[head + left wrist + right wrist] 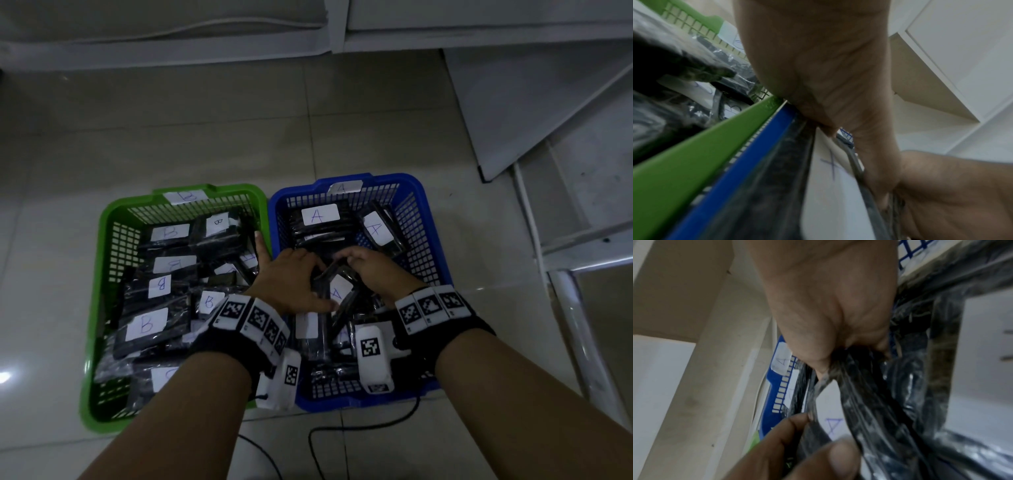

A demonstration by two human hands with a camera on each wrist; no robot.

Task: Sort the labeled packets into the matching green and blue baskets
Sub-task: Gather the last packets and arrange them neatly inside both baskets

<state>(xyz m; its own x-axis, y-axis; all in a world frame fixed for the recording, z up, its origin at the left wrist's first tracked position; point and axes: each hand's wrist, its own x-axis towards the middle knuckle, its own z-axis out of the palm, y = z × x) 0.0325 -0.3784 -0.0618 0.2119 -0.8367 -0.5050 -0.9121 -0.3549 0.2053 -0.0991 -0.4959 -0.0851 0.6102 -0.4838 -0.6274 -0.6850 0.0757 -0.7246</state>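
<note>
While both hands are working over the blue basket [346,186], we are holding an A-labeled packet [337,291] between them. Left hand [291,279] fingers are pinching its near-left edge; right hand [371,274] fingers are clenching its far wrapping, long axis tilted.

Two perforated plastic baskets sit side by side: one green basket [102,274] on the left, one blue basket [435,240] on the right. Black plastic-wrapped packets with a white label marked B [146,323] in the green basket: at least eight labels show. White labels marked A [320,215] in the blue basket: three read clearly on packets; more packets lie underneath, uncountable.
</note>
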